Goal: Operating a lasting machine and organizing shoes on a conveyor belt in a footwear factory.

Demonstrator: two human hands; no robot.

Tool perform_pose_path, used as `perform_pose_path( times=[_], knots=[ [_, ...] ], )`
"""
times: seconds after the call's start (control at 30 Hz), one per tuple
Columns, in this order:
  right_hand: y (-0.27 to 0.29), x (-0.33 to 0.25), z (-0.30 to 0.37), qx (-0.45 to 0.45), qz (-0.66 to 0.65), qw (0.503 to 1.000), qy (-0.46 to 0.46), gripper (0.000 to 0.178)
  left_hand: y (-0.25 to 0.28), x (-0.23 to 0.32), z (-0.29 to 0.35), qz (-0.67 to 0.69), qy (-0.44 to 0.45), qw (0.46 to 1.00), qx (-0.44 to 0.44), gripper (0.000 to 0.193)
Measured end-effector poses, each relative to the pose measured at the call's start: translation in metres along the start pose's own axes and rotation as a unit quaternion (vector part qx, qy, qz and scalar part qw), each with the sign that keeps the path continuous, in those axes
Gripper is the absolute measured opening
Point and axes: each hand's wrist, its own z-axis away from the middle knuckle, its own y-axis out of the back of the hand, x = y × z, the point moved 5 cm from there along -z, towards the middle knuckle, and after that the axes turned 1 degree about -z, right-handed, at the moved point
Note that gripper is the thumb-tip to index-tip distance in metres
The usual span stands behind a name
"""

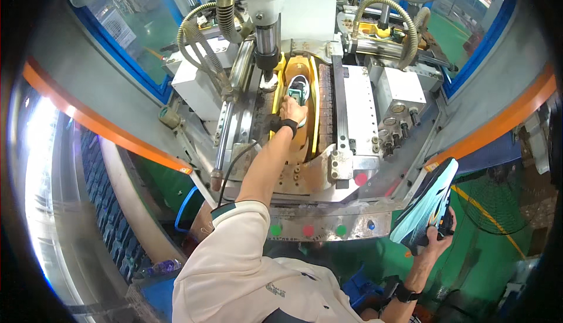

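Observation:
My left hand [292, 110] reaches into the press and closes around a shoe [299, 83] with a white and dark toe and a teal part at its opening. That shoe lies in a channel between yellow side pads [315, 109], toe pointing away from me. My fingers and wrist hide some of it. Off to the right, outside the machine, my right hand [437, 241] grips another shoe [425, 205], light blue and black, by its dark end. This second shoe is tilted, its other end pointing up.
A metal piston [267, 47] hangs just left of the channel. Steel side bars [339, 112] and a block with knobs [399, 103] flank it on the right. Orange-edged panels [111, 132] curve around both sides. A black cable [237, 161] runs beside my left forearm.

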Motion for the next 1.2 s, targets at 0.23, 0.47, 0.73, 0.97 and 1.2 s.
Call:
perform_pose_path(
  times=[0.23, 0.47, 0.73, 0.97, 1.2],
  knots=[
    [-0.101, -0.013, -0.100, -0.058, 0.118, 0.991, 0.024, 0.056, 0.044, -0.011, 0.045, 0.525, 0.171, 0.796, -0.247, 0.022],
    [-0.371, 0.038, -0.148, -0.350, 0.457, 0.818, -0.009, 0.060, 0.171, -0.061, 0.243, 0.573, 0.174, 0.736, -0.315, 0.029],
    [-0.494, 0.225, -0.112, -0.308, 0.486, 0.787, 0.221, 0.035, 0.295, -0.169, 0.382, 0.547, 0.197, 0.810, -0.068, 0.051],
    [-0.501, 0.235, -0.087, -0.269, 0.466, 0.823, 0.183, 0.038, 0.277, -0.234, 0.494, 0.646, 0.263, 0.687, 0.204, 0.031],
    [-0.366, 0.086, 0.165, -0.548, 0.189, 0.765, 0.281, 0.022, 0.220, -0.209, 0.558, 0.692, 0.354, 0.597, 0.198, 0.031]
  ],
)
